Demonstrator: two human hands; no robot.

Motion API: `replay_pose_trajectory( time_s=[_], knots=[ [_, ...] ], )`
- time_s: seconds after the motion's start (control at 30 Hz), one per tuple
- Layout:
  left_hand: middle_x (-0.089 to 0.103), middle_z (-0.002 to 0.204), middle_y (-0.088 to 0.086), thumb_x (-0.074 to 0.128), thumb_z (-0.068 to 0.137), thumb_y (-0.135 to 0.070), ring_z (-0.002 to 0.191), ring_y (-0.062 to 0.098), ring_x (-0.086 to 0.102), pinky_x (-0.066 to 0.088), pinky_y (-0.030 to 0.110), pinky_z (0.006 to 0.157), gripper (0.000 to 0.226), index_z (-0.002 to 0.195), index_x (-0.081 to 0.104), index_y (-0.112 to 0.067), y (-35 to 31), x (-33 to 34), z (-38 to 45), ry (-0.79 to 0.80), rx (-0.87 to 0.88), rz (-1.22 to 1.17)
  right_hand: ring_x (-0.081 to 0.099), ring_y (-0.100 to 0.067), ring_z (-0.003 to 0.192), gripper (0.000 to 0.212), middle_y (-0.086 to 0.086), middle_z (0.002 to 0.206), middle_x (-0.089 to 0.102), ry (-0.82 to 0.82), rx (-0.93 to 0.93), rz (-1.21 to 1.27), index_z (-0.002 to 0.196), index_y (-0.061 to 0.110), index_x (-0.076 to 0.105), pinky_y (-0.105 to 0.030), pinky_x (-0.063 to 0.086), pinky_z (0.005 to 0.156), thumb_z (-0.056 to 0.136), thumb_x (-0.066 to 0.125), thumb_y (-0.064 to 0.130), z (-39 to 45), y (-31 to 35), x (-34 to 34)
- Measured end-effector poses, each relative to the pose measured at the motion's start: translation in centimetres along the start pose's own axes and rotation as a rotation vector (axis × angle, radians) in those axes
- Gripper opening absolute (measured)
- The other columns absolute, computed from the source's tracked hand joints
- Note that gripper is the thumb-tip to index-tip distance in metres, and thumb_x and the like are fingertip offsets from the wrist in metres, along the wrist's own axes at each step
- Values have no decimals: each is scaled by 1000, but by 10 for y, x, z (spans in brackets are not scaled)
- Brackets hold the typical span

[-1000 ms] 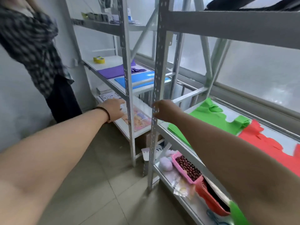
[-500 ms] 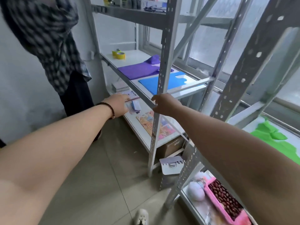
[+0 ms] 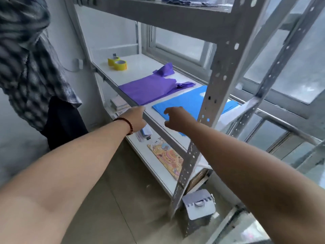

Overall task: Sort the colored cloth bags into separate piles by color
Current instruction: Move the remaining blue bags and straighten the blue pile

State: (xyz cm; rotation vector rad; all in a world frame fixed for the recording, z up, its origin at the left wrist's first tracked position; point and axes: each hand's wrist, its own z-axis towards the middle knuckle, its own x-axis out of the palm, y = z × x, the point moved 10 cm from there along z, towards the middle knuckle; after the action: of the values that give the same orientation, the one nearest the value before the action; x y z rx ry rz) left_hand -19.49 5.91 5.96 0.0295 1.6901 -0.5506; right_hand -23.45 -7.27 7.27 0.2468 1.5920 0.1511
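Note:
A flat pile of purple cloth bags point(image 3: 151, 88) lies on the white middle shelf point(image 3: 140, 67), with one crumpled purple bag point(image 3: 164, 70) behind it. Next to it on the right lies a pile of blue cloth bags point(image 3: 182, 103), partly hidden by a shelf post. My left hand point(image 3: 136, 118) reaches the shelf's front edge just below the purple pile, fingers extended, holding nothing. My right hand point(image 3: 175, 119) hovers over the near corner of the blue pile with fingers loosely curled and empty.
A perforated metal post point(image 3: 218, 81) stands right of my right hand. Two yellow tape rolls point(image 3: 117, 63) sit at the shelf's far end. The lower shelf holds papers and a colourful picture point(image 3: 167, 156). A person in a checked shirt point(image 3: 26, 67) stands at left.
My view swung left, away from the green and red bags, toward the purple and blue piles. Both hands moved forward and up to the middle shelf; the right hand's fingers loosened over the blue pile.

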Motion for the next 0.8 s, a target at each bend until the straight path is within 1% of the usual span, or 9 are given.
replay_pose_trajectory(
  time_s=[0.07, 0.13, 0.3, 0.4, 0.57, 0.63, 0.7, 0.77, 0.8],
  knots=[
    [43, 144, 12, 54, 86, -17, 129, 27, 44, 38, 34, 104, 58, 141, 35, -12, 6, -2, 40, 4, 40, 4, 48, -29, 123, 41, -10, 126, 58, -20, 59, 8, 127, 11, 54, -39, 48, 94, 87, 53, 17, 27, -7, 1],
    [44, 143, 13, 53, 85, -15, 128, 29, 45, 39, 35, 104, 59, 141, 35, -12, 9, -1, 78, 20, 89, 34, 48, -29, 124, 40, -11, 127, 56, -45, 140, 20, 127, 10, 53, -39, 48, 94, 87, 53, 17, 53, -18, 2],
    [44, 142, 14, 53, 86, -15, 128, 31, 43, 37, 35, 103, 59, 141, 34, -10, -1, 6, 169, 103, 276, 60, 51, -30, 121, 38, -11, 127, 57, -138, 452, 120, 125, 11, 54, -37, 46, 93, 88, 52, 16, 103, -64, 7],
    [43, 141, 16, 55, 86, -14, 128, 31, 42, 35, 34, 103, 62, 143, 31, -9, -7, 15, 208, 152, 376, 27, 52, -31, 120, 36, -12, 127, 56, -172, 636, 152, 123, 11, 55, -36, 45, 92, 87, 51, 14, 112, -93, 12],
    [42, 142, 18, 53, 87, -15, 130, 31, 41, 33, 34, 105, 59, 142, 32, -6, -17, 51, 256, 270, 441, -38, 49, -33, 121, 42, -16, 131, 51, -250, 913, 240, 127, 8, 52, -37, 43, 97, 86, 53, 14, 103, -142, 19],
    [41, 144, 16, 53, 88, -16, 131, 31, 41, 34, 33, 105, 60, 142, 32, -7, -23, 64, 269, 311, 425, -100, 50, -32, 120, 41, -16, 133, 49, -348, 1023, 346, 128, 7, 51, -34, 42, 96, 87, 52, 13, 93, -162, 20],
    [40, 144, 15, 54, 88, -17, 131, 30, 41, 34, 34, 106, 60, 143, 31, -6, -28, 77, 281, 358, 384, -204, 52, -30, 118, 42, -14, 134, 50, -498, 1134, 499, 129, 7, 51, -30, 43, 89, 88, 51, 13, 78, -182, 23],
    [38, 146, 15, 54, 88, -17, 133, 29, 40, 35, 35, 107, 62, 143, 29, -5, -31, 89, 292, 407, 321, -330, 57, -31, 112, 43, -14, 127, 56, -620, 1231, 663, 129, 5, 51, -32, 46, 85, 86, 53, 13, 65, -202, 33],
    [38, 147, 15, 55, 88, -17, 132, 29, 41, 36, 34, 105, 63, 144, 28, -5, -31, 94, 296, 429, 284, -393, 60, -30, 104, 40, -13, 119, 59, -680, 1258, 748, 125, 5, 53, -33, 47, 81, 85, 54, 13, 60, -208, 37]
  ],
)
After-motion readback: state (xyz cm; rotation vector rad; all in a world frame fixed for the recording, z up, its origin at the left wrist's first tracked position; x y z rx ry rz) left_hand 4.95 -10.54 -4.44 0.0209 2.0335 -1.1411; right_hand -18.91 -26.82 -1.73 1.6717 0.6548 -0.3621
